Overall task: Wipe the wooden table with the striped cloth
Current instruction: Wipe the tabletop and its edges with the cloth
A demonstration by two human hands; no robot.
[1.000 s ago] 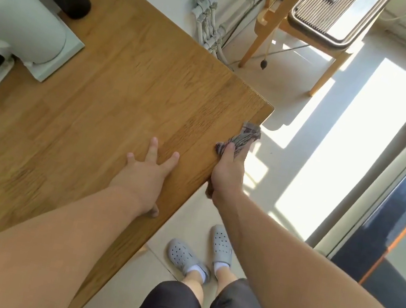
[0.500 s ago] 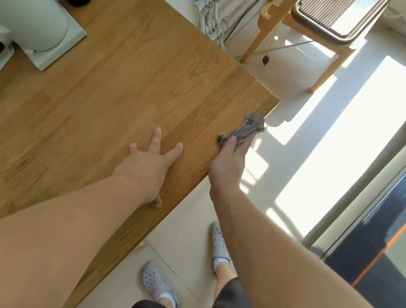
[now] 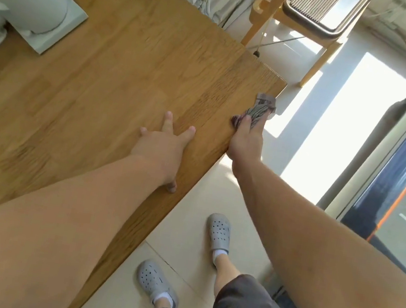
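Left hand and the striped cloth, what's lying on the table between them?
Nothing: the head view shows only bare wooden table between the left hand, resting flat, and the striped cloth gripped by the right hand at the edge.

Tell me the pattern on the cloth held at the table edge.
The striped cloth is grey with darker stripes; the head view shows it best.

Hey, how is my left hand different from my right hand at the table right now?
The left hand lies flat with fingers spread and holds nothing; the right hand grips the striped cloth. The left hand rests on top of the wooden table, in from the edge; the right hand is at the table's side edge, near the corner. Both are bare, with arms stretched forward.
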